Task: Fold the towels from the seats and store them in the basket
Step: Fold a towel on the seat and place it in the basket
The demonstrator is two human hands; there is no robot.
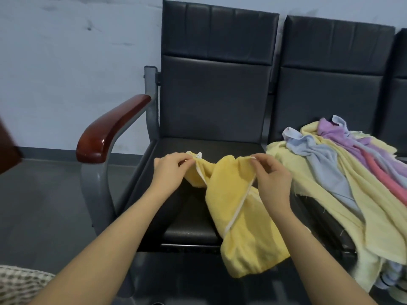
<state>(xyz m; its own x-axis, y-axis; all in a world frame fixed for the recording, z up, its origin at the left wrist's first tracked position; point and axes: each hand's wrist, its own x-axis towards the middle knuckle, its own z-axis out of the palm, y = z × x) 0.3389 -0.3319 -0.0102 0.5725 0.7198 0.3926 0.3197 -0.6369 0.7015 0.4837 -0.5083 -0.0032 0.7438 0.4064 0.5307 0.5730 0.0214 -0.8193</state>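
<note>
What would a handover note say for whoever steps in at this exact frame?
Left hand pinches one top corner of the yellow towel; right hand pinches the other. The towel hangs over the left seat, not yet folded. The heap of towels waits on the right seat. Basket not clearly in view. Left: fold this one, then the heap, and store all.

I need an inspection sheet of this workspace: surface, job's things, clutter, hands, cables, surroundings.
Surface: black seat, partly bare.
Job's things: yellow towel unfolded, draped over the seat's front edge; towel pile on the next seat; woven basket at lower left, only partly in view.
Clutter: nothing seen.
Hands: left hand and right hand each pinch a top corner of the yellow towel.
Cables: nothing seen.
Surroundings: wooden armrest, grey wall.
</note>
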